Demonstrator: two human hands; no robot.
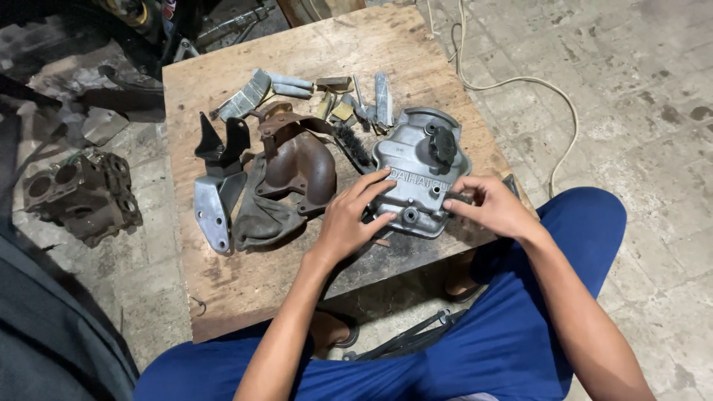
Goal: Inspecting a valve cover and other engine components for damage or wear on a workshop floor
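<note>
Both hands, left [349, 223]; right [494, 208], touch grey valve cover [420, 174].

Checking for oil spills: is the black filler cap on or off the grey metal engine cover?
On. The black cap sits in its port on top of the engine cover, upright on the wooden board.

Small dark part [459, 197] under right-hand fingertips, too hidden to identify; engine block [83, 194] in shadow.

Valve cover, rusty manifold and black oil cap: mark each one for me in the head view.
valve cover [407, 160], head view, on its bare grey top left of the cap.
rusty manifold [301, 165], head view, on its rounded brown body.
black oil cap [443, 145], head view, on the cap's top face.
</note>
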